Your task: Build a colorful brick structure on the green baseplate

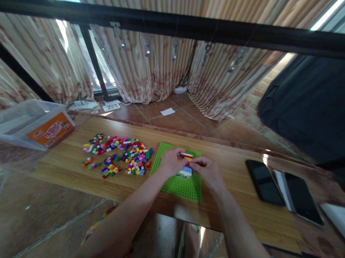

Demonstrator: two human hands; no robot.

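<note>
Both hands, left (172, 162) and right (207, 170), were close together, fingers on the brick build (185, 170) atop the green baseplate (183, 189). Loose bricks (130, 153) lay left on the tabletop (229, 201).

"Identify the site type."
"Most likely a home. Indicators: floor-length patterned curtains (163, 74), a tiled floor (55, 203), and a wood-surfaced table (233, 182) bearing toy bricks (136, 154)."
"State any secondary indicators."
"Personal phones (265, 182) on the table; papers (84, 106) lying loose beside the curtains."
</note>
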